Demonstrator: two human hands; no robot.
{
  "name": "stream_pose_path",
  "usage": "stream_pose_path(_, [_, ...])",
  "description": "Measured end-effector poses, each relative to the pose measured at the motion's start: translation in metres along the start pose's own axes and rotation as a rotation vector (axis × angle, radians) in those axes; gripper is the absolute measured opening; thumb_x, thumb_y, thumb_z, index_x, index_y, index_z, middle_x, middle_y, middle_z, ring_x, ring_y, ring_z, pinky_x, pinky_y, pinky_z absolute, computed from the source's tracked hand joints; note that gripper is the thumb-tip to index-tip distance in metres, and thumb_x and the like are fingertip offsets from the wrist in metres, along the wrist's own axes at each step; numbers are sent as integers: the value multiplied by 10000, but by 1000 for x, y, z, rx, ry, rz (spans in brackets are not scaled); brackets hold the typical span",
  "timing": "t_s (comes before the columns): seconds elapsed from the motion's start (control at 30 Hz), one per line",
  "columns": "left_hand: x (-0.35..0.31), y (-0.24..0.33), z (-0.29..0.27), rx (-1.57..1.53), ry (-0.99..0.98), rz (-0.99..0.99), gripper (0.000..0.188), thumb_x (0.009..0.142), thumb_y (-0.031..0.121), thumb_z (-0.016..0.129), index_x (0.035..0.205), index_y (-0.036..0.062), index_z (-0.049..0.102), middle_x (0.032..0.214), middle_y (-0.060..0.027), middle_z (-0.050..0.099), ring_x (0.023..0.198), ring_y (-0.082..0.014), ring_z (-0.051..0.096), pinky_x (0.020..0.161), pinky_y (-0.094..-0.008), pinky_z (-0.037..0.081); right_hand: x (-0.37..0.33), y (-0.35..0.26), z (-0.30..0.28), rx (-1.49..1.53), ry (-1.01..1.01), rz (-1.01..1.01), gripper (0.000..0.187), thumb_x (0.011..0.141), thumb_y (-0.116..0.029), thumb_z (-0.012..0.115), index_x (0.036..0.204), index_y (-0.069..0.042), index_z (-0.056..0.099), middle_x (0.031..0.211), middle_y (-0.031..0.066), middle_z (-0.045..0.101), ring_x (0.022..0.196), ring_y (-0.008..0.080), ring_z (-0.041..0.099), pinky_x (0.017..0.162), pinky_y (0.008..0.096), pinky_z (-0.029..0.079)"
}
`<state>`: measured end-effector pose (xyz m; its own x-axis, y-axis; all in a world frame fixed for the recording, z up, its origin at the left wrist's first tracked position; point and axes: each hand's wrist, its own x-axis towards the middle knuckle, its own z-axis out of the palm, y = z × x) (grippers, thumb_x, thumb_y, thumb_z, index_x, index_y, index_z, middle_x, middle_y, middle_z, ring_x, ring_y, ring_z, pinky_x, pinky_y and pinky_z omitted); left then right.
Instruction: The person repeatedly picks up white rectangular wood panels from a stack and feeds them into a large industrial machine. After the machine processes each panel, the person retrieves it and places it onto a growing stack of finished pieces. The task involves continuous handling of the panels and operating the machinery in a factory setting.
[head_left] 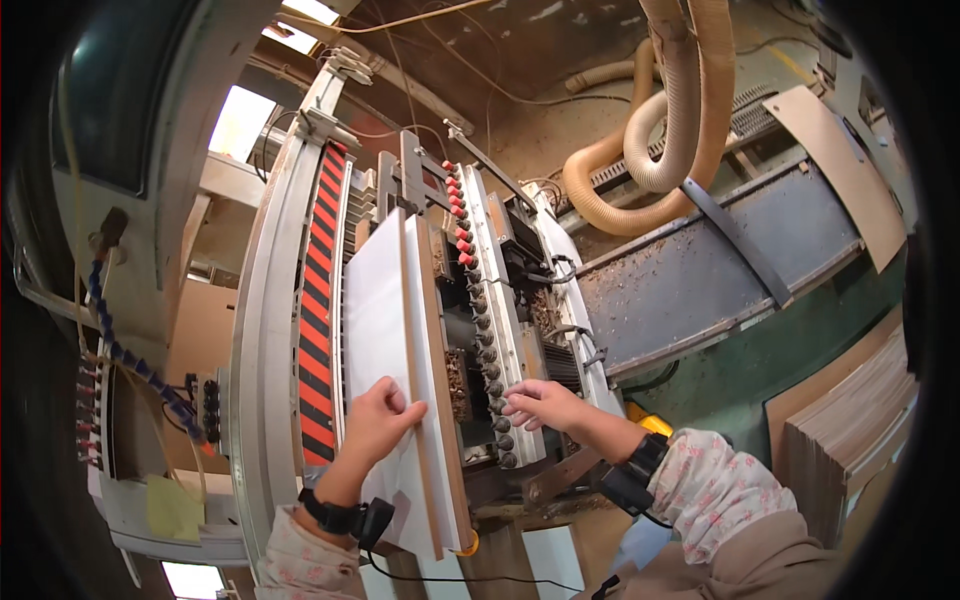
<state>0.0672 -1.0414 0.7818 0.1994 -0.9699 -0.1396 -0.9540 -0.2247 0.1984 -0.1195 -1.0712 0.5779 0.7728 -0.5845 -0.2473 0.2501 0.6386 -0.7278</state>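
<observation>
My left hand (379, 424) is over the upper white panel (377, 310), near its brown long edge. Its fingers are curled in, and their tips are hidden, so what they hold, if anything, does not show. Beside it lies a second white panel (433, 385), also with a brown edge. To the right, my right hand (545, 405) hovers by a row of black knobs (488, 355) on a metal rail. Its fingers are bent but apart, with nothing seen between them. Red-capped knobs (456, 205) continue the row at the far end.
Left of the panels runs a machine beam with a red-and-black striped strip (318, 315). Ribbed hoses (610, 190) hang at the back right over a grey bed (680, 270) strewn with chips. A stack of boards (845, 410) stands at the right, and a blue coiled hose (125, 345) at the left.
</observation>
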Motion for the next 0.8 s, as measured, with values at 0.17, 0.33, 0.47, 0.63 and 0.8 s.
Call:
stream_pose_path(0.17, [-6, -6, -44, -239, -11, -115, 275, 698, 113, 678, 632, 59, 416, 555, 7, 474, 471, -58, 442, 438, -202, 355, 34, -18, 20, 100, -116, -48, 377, 892, -343, 486, 1093, -24, 491, 902, 45, 569, 744, 103, 560, 598, 212, 459])
stream_pose_path(0.33, [-17, -2, -67, -449, -15, -214, 255, 738, 63, 639, 652, 86, 400, 564, 27, 456, 445, -34, 428, 398, -172, 343, 78, -51, 53, 65, 8, -51, 646, 779, -546, 549, 1015, 53, 497, 809, 85, 554, 637, 154, 589, 518, 250, 490])
stream_pose_path(0.47, [-15, 4, -60, -407, -22, -218, 251, 743, 78, 646, 657, 89, 410, 572, 29, 454, 456, -28, 409, 405, -181, 337, 109, -74, 63, -20, 7, -42, 607, 720, -461, 608, 938, 101, 534, 784, 156, 582, 605, 224, 608, 507, 305, 503])
stream_pose_path(0.63, [-9, -16, -37, -336, 2, -176, 281, 698, 83, 656, 591, 75, 396, 510, 41, 407, 450, -37, 388, 412, -189, 308, 97, -77, 58, -103, 35, -139, 395, 677, -285, 611, 889, 49, 594, 766, 135, 607, 624, 239, 602, 504, 338, 479])
stream_pose_path(0.8, [1, -4, -30, -232, -10, -44, 264, 646, 93, 641, 577, 68, 388, 505, 32, 398, 458, -50, 394, 404, -212, 314, -11, -63, 25, -19, 221, -263, 383, 728, -289, 609, 971, 4, 568, 784, 83, 586, 642, 154, 563, 522, 291, 458])
